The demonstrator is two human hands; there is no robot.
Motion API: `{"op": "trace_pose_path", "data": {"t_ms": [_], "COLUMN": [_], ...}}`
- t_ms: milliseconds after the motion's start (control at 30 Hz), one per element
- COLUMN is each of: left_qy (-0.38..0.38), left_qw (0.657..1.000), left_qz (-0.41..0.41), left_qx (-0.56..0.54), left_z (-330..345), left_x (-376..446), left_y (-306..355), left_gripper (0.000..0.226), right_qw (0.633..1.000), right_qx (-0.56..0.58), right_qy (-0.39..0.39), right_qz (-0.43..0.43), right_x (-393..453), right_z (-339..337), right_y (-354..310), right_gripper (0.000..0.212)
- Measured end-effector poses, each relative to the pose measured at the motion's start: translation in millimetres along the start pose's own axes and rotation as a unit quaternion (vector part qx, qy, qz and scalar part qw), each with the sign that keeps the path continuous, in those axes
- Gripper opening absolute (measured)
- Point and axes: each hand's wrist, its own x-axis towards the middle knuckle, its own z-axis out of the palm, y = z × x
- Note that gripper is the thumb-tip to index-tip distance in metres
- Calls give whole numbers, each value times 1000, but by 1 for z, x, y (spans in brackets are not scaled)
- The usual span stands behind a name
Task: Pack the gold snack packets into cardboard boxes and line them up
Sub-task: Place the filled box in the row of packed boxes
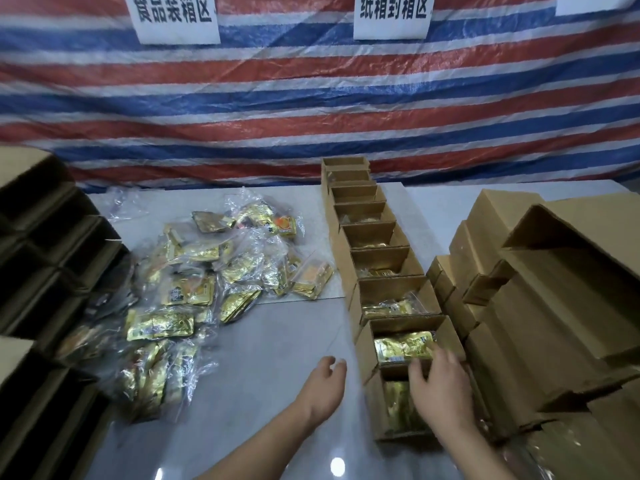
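Note:
A row of several open cardboard boxes (372,237) runs from the back of the table toward me, and the nearer ones hold gold snack packets. The nearest box (375,403) contains a gold packet (398,403). My right hand (440,386) rests over this box's far rim, fingers loosely bent, gripping nothing I can see. The box behind it holds another gold packet (403,346). My left hand (323,381) hovers above the table left of the row, fingers relaxed and empty. A loose pile of gold packets in clear bags (194,285) lies at the left.
Stacks of empty cardboard boxes (540,299) crowd the right side against the row. More dark boxes (45,258) stand along the left edge. A striped tarpaulin (311,109) hangs behind the grey table (277,341).

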Motion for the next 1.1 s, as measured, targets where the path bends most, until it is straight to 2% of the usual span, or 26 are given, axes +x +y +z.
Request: {"op": "trace_pose_path", "data": {"t_ms": [167, 267, 433, 533, 633, 700, 800, 900, 1033, 1100], "left_qy": [106, 152, 176, 199, 213, 215, 214, 233, 303, 352], "left_qw": [994, 987, 975, 961, 947, 931, 897, 884, 903, 893], "left_qz": [25, 49, 118, 166, 200, 222, 230, 225, 192, 163], "left_qx": [10, 19, 69, 93, 129, 194, 312, 337, 236, 227], "left_z": [-81, -119, -161, -188, -218, -243, -289, -337, -380, -387], "left_x": [-28, -45, -70, -88, -109, -127, -166, -220, -285, -308], "left_y": [-6, -5, 9, 34, 73, 98, 120, 109, 54, 24], "left_gripper": [34, 24, 22, 22, 25, 29, 35, 34, 21, 21], "right_qw": [985, 979, 964, 960, 943, 932, 908, 886, 834, 810], "right_qx": [131, 148, 190, 196, 233, 253, 253, 239, 277, 280], "right_qy": [-90, -115, -151, -156, -193, -209, -234, -261, -291, -320], "right_qz": [-69, -79, -107, -123, -135, -156, -237, -300, -379, -404], "right_x": [-23, -42, -52, -51, -55, -63, -79, -103, -143, -166], "right_z": [22, 28, 28, 26, 21, 15, 6, -3, -10, -12], "right_y": [-92, -131, -171, -197, -236, -267, -313, -355, -403, -422], "right_gripper": [18, 17, 18, 20, 18, 12, 18, 17, 9, 19]}}
